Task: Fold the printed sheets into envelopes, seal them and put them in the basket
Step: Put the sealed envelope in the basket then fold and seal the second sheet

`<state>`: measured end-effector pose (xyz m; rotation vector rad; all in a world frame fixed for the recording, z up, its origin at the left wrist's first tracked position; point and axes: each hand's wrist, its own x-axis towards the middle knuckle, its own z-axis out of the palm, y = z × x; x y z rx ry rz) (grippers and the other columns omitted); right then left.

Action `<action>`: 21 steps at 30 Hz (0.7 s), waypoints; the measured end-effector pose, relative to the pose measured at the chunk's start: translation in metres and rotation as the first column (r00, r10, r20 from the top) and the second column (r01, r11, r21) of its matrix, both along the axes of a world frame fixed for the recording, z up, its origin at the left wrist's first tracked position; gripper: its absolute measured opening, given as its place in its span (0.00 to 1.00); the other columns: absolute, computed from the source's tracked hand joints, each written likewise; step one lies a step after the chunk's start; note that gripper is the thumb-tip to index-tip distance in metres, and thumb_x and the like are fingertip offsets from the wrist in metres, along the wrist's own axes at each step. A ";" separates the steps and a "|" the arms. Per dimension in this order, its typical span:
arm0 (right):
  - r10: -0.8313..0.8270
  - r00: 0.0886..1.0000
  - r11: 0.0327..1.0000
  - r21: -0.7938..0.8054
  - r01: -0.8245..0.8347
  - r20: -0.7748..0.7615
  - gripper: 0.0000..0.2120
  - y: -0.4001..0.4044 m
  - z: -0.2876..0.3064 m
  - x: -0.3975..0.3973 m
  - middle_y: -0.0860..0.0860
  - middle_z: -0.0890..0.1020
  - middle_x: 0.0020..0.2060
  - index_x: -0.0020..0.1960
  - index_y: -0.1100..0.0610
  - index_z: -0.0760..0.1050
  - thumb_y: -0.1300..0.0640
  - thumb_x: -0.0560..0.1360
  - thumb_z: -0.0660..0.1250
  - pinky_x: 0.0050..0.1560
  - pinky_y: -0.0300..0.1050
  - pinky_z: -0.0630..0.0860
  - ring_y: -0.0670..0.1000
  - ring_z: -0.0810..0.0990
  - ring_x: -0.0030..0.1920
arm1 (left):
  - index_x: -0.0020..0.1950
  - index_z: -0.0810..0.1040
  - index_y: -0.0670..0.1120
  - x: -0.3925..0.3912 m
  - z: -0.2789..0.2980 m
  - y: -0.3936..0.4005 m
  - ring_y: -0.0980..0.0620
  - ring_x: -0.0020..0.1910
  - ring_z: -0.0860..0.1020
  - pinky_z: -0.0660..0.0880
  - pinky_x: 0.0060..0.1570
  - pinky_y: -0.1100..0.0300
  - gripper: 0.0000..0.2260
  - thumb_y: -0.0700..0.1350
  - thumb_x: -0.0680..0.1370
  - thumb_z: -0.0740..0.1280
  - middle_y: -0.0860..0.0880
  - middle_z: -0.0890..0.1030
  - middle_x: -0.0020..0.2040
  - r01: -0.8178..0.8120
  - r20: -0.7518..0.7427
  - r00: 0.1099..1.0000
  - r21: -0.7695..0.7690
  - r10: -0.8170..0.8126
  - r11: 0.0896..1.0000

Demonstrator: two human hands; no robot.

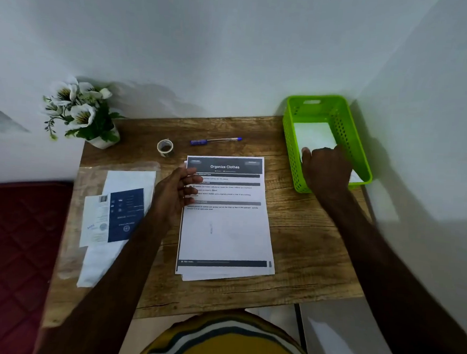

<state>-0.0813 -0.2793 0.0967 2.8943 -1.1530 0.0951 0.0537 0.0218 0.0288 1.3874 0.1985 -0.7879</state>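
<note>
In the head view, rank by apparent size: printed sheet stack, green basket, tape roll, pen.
1. Printed sheet stack
2. Green basket, though it sits farther from the camera
3. Pen, longer than the roll is wide
4. Tape roll

A stack of printed sheets (227, 231) is seen lying flat at the middle of the table, slightly fanned at the near edge; the top sheet is headed "Organize Clothes" above dark bands of text. A green perforated basket (289, 150) is set at the far right corner of the table. A white folded envelope (314, 135) lies flat inside it.
</note>
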 end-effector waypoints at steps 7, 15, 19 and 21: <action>0.148 0.891 0.981 -0.176 -0.078 0.429 0.13 0.055 0.008 -0.008 0.55 0.82 0.35 0.41 0.57 0.82 0.52 0.81 0.67 0.29 0.46 0.73 0.59 0.80 0.40 | 0.57 0.84 0.49 -0.005 0.003 -0.003 0.53 0.38 0.82 0.78 0.36 0.61 0.13 0.54 0.84 0.63 0.48 0.87 0.48 -0.045 0.189 0.982 0.082 0.029 0.996; 0.227 0.938 0.890 0.336 -0.309 0.262 0.15 0.110 -0.047 0.004 0.52 0.83 0.61 0.65 0.55 0.81 0.52 0.80 0.67 0.55 0.51 0.78 0.56 0.77 0.64 | 0.62 0.82 0.48 -0.005 -0.006 -0.002 0.46 0.60 0.79 0.75 0.57 0.52 0.14 0.52 0.79 0.72 0.48 0.83 0.61 -0.069 0.630 0.428 0.737 -0.648 0.672; 0.290 0.938 0.883 0.324 -0.339 0.190 0.19 0.093 -0.057 0.022 0.52 0.79 0.66 0.69 0.55 0.76 0.55 0.79 0.67 0.57 0.53 0.77 0.56 0.72 0.69 | 0.70 0.77 0.46 0.004 -0.002 -0.008 0.42 0.70 0.74 0.71 0.68 0.44 0.23 0.51 0.77 0.75 0.44 0.78 0.69 -0.022 0.607 0.299 0.775 -0.736 0.631; 0.325 0.934 0.887 0.296 -0.356 0.150 0.18 0.085 -0.059 0.033 0.52 0.78 0.65 0.68 0.55 0.76 0.55 0.79 0.66 0.55 0.54 0.79 0.56 0.71 0.68 | 0.76 0.72 0.47 0.010 0.001 -0.016 0.43 0.75 0.69 0.65 0.74 0.44 0.31 0.56 0.76 0.75 0.45 0.74 0.75 0.084 0.519 0.230 0.832 -0.823 0.548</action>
